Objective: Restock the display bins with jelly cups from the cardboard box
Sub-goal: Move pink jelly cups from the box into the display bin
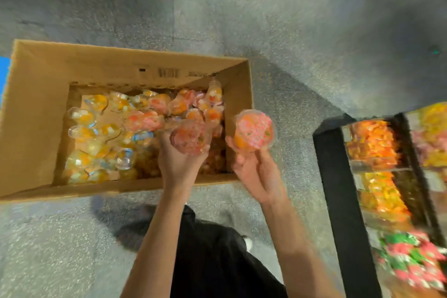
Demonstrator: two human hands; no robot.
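Two clear plastic jelly cups w/ pink and orange tops are up in the air. The right hand (251,169) grips one cup (254,130) just past the brown cardboard box (36,104). The left hand (180,159) grips the other cup (189,139) over the box. Black display bins (338,189) sit to the right, partly full. Cups look slippery; a loose grip could drop one on the grey floor (290,31).
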